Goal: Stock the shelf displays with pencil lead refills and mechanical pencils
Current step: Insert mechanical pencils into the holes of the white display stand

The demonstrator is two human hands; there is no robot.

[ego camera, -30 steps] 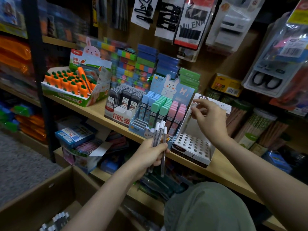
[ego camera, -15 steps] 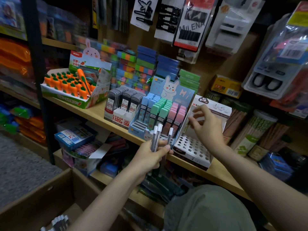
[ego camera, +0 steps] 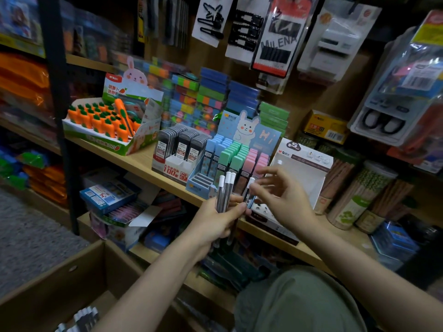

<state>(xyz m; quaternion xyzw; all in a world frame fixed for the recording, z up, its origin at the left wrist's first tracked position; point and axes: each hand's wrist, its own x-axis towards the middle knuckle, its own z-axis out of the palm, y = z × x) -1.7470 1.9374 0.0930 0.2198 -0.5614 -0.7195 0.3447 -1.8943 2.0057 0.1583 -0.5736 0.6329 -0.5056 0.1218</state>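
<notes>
My left hand (ego camera: 215,221) grips a bunch of grey mechanical pencils (ego camera: 224,192) with white caps, held upright in front of the shelf edge. My right hand (ego camera: 279,196) pinches the white cap of one pencil (ego camera: 249,190) at the right of the bunch. Just behind stands a white pencil display box (ego camera: 304,173) with a perforated hole tray, partly hidden by my right hand. Left of it are a bunny-card display of pastel lead refill cases (ego camera: 230,159) and a box of dark 0.7 lead refill cases (ego camera: 181,147).
A carrot-shaped item display (ego camera: 105,123) sits at the shelf's left. Tubs of wooden pencils (ego camera: 359,195) stand at the right. Hanging blister packs fill the wall above. A cardboard carton (ego camera: 60,279) with more pencils (ego camera: 81,319) lies at lower left. My knee (ego camera: 299,300) is below.
My right hand has come away from the white display box, down and left to the bunch, and now pinches one pencil. The left hand has raised the bunch slightly.
</notes>
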